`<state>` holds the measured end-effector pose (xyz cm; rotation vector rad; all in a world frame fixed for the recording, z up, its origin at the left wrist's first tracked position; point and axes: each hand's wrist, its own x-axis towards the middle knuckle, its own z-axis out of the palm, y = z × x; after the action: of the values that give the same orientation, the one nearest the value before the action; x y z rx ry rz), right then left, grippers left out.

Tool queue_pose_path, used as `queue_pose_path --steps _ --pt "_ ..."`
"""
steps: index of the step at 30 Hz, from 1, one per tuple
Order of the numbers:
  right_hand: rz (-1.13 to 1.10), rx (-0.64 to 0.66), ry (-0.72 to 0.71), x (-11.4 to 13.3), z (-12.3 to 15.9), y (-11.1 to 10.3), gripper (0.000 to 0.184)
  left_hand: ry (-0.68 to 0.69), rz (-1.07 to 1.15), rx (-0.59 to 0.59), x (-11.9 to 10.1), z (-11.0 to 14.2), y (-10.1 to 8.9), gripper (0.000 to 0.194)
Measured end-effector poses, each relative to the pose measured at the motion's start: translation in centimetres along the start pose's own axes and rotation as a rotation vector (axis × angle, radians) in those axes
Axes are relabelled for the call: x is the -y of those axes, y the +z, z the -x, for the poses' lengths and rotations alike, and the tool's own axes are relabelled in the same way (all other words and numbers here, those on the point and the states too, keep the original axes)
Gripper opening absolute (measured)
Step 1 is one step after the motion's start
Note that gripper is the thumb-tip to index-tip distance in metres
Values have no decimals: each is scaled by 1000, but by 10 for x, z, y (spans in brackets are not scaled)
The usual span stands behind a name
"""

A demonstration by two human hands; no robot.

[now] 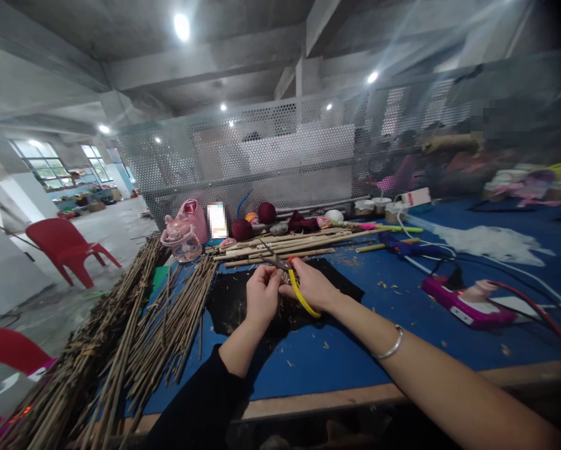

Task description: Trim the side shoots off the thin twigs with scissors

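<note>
My right hand point(312, 286) grips scissors point(303, 300) with yellow and orange-red handles. Their dark blades point up and to the left, over the fingers of my left hand. Close beside it, my left hand point(262, 295) has its thumb and fingertips pinched together; whatever sits between them is too small to make out. Both hands are above a black cloth point(227, 306) strewn with small pale scraps, which lies on the blue tabletop point(318, 369).
Thin brown sticks point(177, 319) lie in a bundle to the left. Pale rods point(280, 244) stretch behind the cloth, near dark red yarn balls point(267, 213). At the right are a purple power strip point(468, 306) and a blue glue gun point(407, 248) with cords. A pink-lidded jug point(185, 240) stands back left.
</note>
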<state>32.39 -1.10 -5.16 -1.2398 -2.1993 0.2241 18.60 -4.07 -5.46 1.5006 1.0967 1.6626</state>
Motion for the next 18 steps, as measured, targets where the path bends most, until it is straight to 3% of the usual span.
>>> queue_pose_path --steps 6,12,18 --pt "-85 55 94 4 2 1 34 2 -27 -36 3 -3 -2 19" --pt "-144 21 101 4 0 1 34 -1 -21 -49 -1 -2 -2 22" --pt "-229 -38 85 -7 -5 -8 31 -168 65 151 0 -1 -2 30"
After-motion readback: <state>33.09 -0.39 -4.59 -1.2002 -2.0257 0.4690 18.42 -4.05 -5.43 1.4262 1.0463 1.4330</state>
